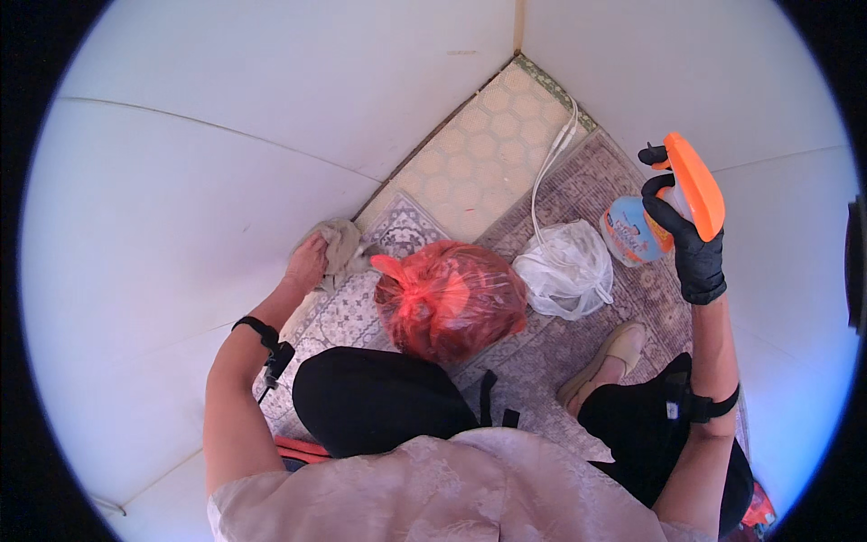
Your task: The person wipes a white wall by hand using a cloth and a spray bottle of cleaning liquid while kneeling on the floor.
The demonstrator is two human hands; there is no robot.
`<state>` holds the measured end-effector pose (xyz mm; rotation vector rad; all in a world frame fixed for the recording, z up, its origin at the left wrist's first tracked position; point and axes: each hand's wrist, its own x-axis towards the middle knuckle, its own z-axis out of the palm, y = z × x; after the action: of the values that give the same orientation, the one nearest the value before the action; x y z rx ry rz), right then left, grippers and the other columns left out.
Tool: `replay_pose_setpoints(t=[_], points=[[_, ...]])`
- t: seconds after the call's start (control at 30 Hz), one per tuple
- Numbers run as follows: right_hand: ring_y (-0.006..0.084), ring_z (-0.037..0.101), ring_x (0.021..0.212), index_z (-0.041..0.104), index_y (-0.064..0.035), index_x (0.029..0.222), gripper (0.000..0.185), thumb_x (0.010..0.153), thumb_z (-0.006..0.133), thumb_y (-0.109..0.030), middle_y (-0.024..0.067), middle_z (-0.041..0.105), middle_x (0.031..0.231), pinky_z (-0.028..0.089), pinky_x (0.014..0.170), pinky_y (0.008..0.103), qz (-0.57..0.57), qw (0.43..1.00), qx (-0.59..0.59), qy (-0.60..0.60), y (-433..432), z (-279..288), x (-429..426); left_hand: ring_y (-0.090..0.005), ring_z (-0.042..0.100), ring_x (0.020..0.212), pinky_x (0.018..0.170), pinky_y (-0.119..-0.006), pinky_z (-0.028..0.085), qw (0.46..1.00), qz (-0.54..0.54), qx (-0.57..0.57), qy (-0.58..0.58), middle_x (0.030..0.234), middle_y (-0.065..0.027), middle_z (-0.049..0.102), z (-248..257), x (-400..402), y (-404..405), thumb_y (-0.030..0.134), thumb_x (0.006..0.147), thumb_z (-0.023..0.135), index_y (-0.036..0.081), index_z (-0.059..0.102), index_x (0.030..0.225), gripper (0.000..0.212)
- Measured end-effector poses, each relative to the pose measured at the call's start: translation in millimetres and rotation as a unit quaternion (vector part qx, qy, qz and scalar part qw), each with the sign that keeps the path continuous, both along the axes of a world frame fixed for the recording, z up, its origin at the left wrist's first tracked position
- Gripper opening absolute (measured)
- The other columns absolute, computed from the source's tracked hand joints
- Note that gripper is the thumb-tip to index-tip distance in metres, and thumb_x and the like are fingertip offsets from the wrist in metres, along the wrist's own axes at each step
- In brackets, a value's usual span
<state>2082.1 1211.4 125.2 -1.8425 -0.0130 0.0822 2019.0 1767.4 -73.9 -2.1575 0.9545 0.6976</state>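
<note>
My bare left hand (309,263) grips a crumpled grey-beige cloth (341,245) against the foot of the white wall on the left. My right hand (692,247), in a black glove, is closed around the neck of a spray bottle (631,232). The bottle has an orange trigger head (699,186) and a clear body with a printed label and bluish contents. One gloved finger reaches out by the trigger. Between my hands, a tied red plastic bag (452,301) with something bulky inside sits on the floor.
A white plastic bag (567,271) lies beside the red one, with a white cable (542,179) running from it to the corner. Patterned rugs (582,186) overlap on hexagon-patterned flooring (474,159). White walls (203,176) meet ahead. My shoe (624,345) is at lower right.
</note>
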Motion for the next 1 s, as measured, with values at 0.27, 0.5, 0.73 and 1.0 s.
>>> replay_pose_setpoints(t=[0.27, 0.5, 0.73, 1.0], points=[[0.0083, 0.052, 0.077, 0.053, 0.0015, 0.108, 0.036, 0.073, 0.059, 0.000, 0.0064, 0.058, 0.104, 0.041, 0.076, 0.0241, -0.003, 0.999, -0.026, -0.025, -9.9, -2.6, -1.2, -0.0181, 0.040, 0.117, 0.106, -0.034, 0.018, 0.976, -0.091, -0.061, -0.188, 0.114, -0.0049, 0.057, 57.3, 149.2, -155.7, 0.023, 0.077, 0.046, 0.005, 0.058, 0.110, 0.039], [0.0101, 0.053, 0.077, 0.052, 0.0009, 0.111, 0.038, 0.073, 0.059, 0.000, 0.0068, 0.055, 0.107, 0.043, 0.077, 0.0261, -0.081, 0.996, 0.022, -0.007, -24.6, 8.9, -0.9, -0.0184, 0.044, 0.111, 0.104, -0.037, 0.020, 0.911, -0.141, -0.170, -0.347, 0.103, -0.0036, 0.060, 137.2, 270.7, -260.7, 0.022, 0.078, 0.046, 0.005, 0.063, 0.099, 0.032], [0.0108, 0.054, 0.078, 0.055, -0.0012, 0.107, 0.035, 0.073, 0.060, 0.000, 0.0035, 0.060, 0.088, 0.043, 0.075, 0.0274, -0.098, 0.994, -0.055, 0.009, -35.7, 5.2, -6.1, -0.0268, 0.041, 0.114, 0.104, -0.044, 0.017, 0.869, -0.181, -0.233, -0.398, 0.115, -0.0109, 0.055, 131.6, 322.6, -316.1, 0.024, 0.082, 0.040, 0.000, 0.052, 0.115, 0.042], [0.0116, 0.055, 0.079, 0.055, 0.0006, 0.106, 0.036, 0.071, 0.062, 0.000, 0.0061, 0.060, 0.096, 0.044, 0.076, 0.0273, -0.101, 0.994, -0.042, -0.005, -25.8, 16.7, -9.2, -0.0172, 0.041, 0.117, 0.107, -0.035, 0.015, 0.862, -0.220, -0.220, -0.400, 0.111, -0.0004, 0.059, -3.7, 313.0, -313.1, 0.027, 0.082, 0.046, 0.009, 0.063, 0.105, 0.034]])
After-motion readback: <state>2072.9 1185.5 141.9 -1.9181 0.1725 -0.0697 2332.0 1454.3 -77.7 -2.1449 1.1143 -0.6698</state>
